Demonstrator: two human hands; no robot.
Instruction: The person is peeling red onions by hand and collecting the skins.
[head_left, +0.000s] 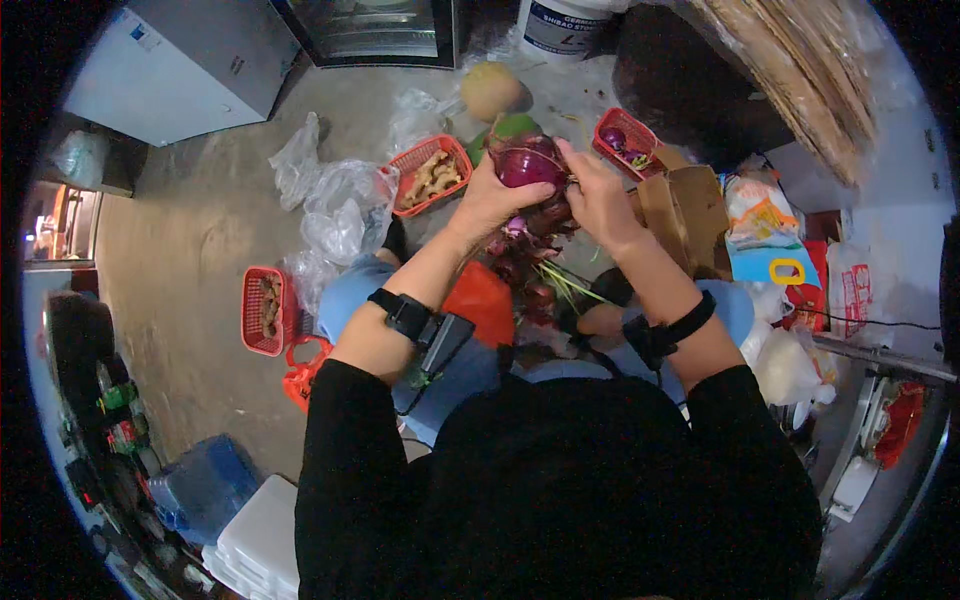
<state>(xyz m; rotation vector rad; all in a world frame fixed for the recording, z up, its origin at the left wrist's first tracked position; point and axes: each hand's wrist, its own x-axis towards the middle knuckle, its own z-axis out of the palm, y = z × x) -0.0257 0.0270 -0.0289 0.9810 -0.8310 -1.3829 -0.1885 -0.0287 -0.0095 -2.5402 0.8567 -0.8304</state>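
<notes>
My left hand (501, 193) is wrapped around a large red onion (529, 163), its thumb across the glossy purple skin. On the onion's right side, the fingers of my right hand (598, 191) pinch at its dry outer skin and root end. Directly below, between my legs, lies a heap of onion skins (517, 244) with some green stalks (570, 279). An orange-red plastic bag (480, 300) sits by my left knee. Part of the heap is hidden by my hands and wrists.
Ahead stand a red basket of ginger (431, 176), a red basket with red onions (626, 142) and a round melon-like item (491, 90). Clear plastic bags (337, 202) and another red basket (266, 309) lie left. An opened cardboard box (686, 217) is at right.
</notes>
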